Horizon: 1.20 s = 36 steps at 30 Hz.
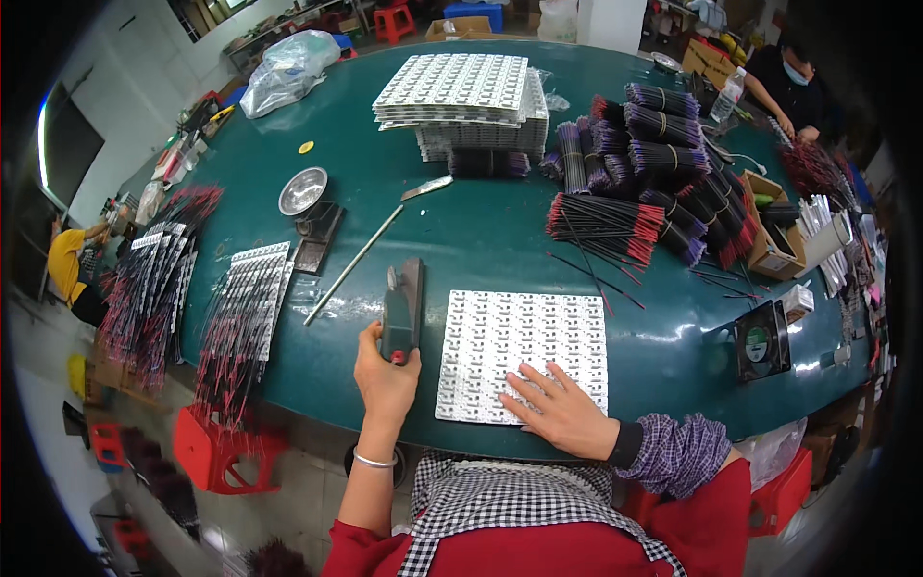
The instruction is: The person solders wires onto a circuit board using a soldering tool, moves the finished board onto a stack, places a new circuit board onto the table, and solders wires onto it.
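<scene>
My left hand is closed around the near end of a dark green hand tool with a red tip; I cannot make out its exact kind. Right beside that tool lies a long dark brown bar. A white panel of small printed circuit boards rests flat on the table in front of me. On its lower right part lies my right hand, palm down with the fingers spread. Beyond my left hand are a thin metal rod and a flat brush-like tool.
A tall stack of white board panels stands at the back of the green table. Bundles of black wires with red ends pile up at right. Wired panels hang over the left edge near a metal bowl. A person works at far right.
</scene>
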{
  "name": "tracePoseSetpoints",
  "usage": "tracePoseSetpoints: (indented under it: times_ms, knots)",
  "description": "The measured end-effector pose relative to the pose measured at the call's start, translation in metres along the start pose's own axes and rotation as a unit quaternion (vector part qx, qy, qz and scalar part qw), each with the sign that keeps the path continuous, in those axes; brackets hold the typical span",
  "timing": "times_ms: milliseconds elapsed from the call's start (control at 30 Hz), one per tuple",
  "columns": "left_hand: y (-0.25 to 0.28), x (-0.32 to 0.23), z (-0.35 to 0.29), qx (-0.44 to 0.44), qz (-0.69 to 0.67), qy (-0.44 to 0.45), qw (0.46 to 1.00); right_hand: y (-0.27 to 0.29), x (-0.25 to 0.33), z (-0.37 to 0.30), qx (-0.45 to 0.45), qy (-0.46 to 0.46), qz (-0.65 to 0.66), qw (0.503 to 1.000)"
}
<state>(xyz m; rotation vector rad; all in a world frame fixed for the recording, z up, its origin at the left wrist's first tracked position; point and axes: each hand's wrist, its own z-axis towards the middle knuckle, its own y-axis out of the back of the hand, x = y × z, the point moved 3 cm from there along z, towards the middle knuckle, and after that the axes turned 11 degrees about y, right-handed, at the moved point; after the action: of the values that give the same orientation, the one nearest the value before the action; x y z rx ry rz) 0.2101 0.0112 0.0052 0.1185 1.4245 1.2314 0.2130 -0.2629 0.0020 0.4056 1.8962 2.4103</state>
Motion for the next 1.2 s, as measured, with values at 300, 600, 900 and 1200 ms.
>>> tracePoseSetpoints:
  times_ms: [300, 600, 900, 1200]
  knots:
    - [0.014, 0.015, -0.004, 0.058, -0.054, -0.026, 0.997, -0.04, -0.004, 0.061, -0.056, 0.033, 0.097, 0.993]
    - [0.044, 0.04, 0.002, 0.031, -0.182, 0.08, 0.98, 0.027, -0.174, 0.027, -0.137, -0.302, -0.136, 0.934]
    - [0.152, -0.007, 0.044, -0.173, -0.166, 0.065, 0.969, 0.043, -0.269, 0.016, -0.138, -0.227, -0.166, 0.95]
    - [0.182, -0.041, 0.028, -0.231, -0.236, 0.058, 0.942, 0.062, -0.271, 0.016, -0.173, -0.133, -0.258, 0.941]
